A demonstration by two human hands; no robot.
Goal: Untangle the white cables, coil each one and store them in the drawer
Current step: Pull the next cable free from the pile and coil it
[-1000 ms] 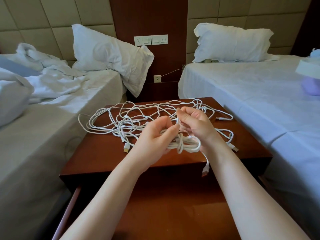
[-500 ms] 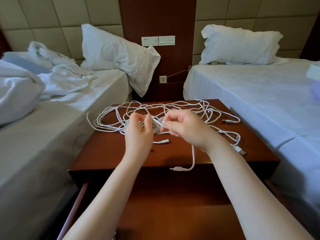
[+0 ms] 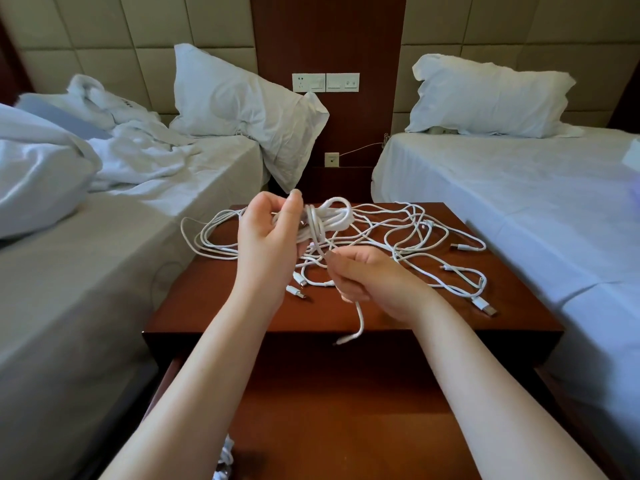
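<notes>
The left hand [image 3: 268,247] pinches the coil [image 3: 332,216]; the right hand [image 3: 370,278] clenches its loose tail [image 3: 360,320], best wrapped snugly round the loops beside the left fingers [image 3: 294,211].

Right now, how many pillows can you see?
2: one pillow propped up on the left bed, another pillow lying on the right bed. The rumpled duvet could hide more.

One wide-angle camera sits on the person's head, looking forward and down. It faces the nightstand [image 3: 194,306] squarely from its front edge, close enough that both forearms fill the lower frame. The left hand [image 3: 266,244], right hand [image 3: 367,282] and white cables [image 3: 334,216] sit mid-frame. The open drawer [image 3: 346,410] lies directly beneath the lens, the left bed [image 3: 86,271] and right bed [image 3: 519,202] flank the sides, and the socket panel [image 3: 325,82] marks the far wall.
</notes>
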